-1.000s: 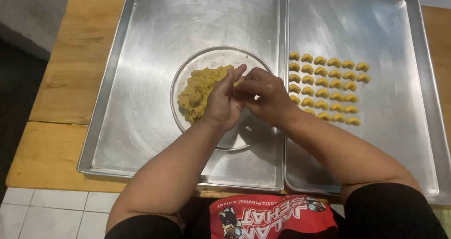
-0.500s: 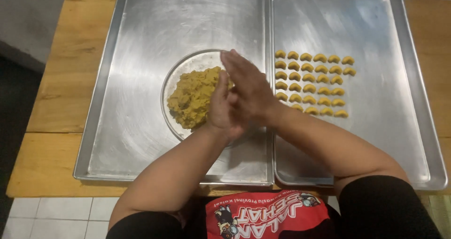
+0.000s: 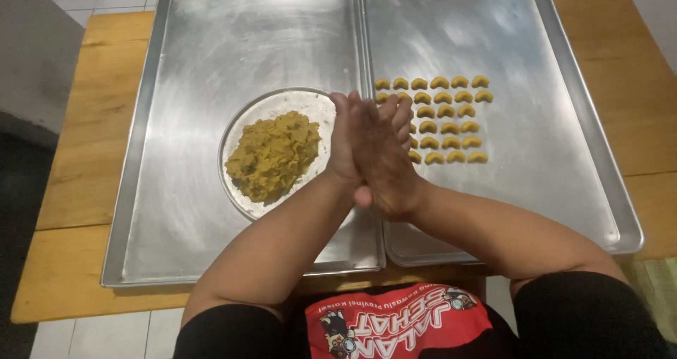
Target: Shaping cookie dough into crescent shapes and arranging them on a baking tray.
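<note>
My left hand and my right hand are pressed flat together, palm to palm, fingers straight and pointing away from me. They hover over the seam between two metal trays. Anything between the palms is hidden. Just left of my hands, a mound of yellow-brown dough lies on a round metal plate in the left tray. Right of my hands, several small crescent-shaped dough pieces lie in neat rows on the right tray.
Both trays lie side by side on a wooden table, whose bare wood shows at the left and right. Tiled floor shows beyond the table's near-left edge. My red-printed shirt is at the bottom.
My hands have left the dough mound, come together palm to palm and shifted slightly right. The camera has also shifted, so the trays sit lower in view.
</note>
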